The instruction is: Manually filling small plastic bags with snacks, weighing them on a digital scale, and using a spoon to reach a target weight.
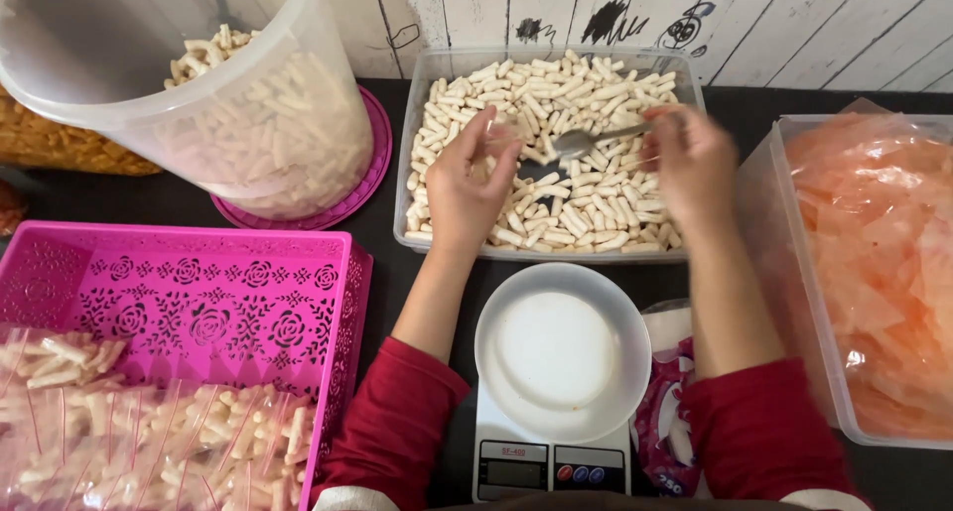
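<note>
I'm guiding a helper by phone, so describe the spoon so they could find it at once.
Start at the clear rectangular tub of pale stick snacks against the white plank wall, just beyond the white bowl on the kitchen scale. The spoon is over its middle, held by the right hand, facing the left hand. It is the only shiny metal thing among the matte cream sticks.
</note>
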